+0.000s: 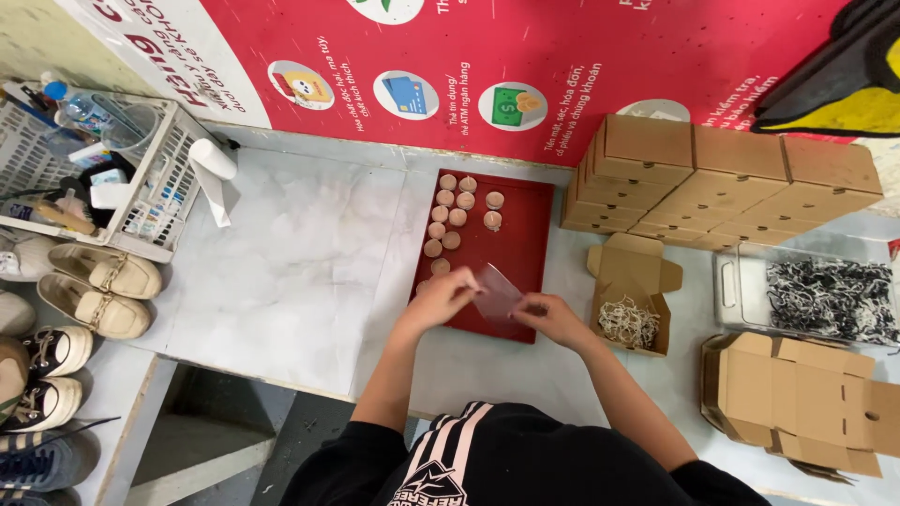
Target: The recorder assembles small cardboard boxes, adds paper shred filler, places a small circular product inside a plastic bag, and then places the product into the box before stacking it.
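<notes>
Person seen from above, head camera. 2 bare forearms, no sleeves reaching the wrists. Left hand [441, 298] and right hand [555, 320] bare: no gloves, rings, watch or bracelets visible. Dark black garment at the lower frame edge, with white stripes running in a band and a white angular printed emblem below them.

Boxes and a banner around the worktop.
A red banner [600, 56] with round coloured icons lay along the far edge. Closed brown cardboard boxes [722, 178] were stacked at far right; one small open box [636, 292] with pale filler stood below them, beside a clear bin of dark shreds [825, 295]; flat folded boxes [806, 398] lay nearest right.
</notes>
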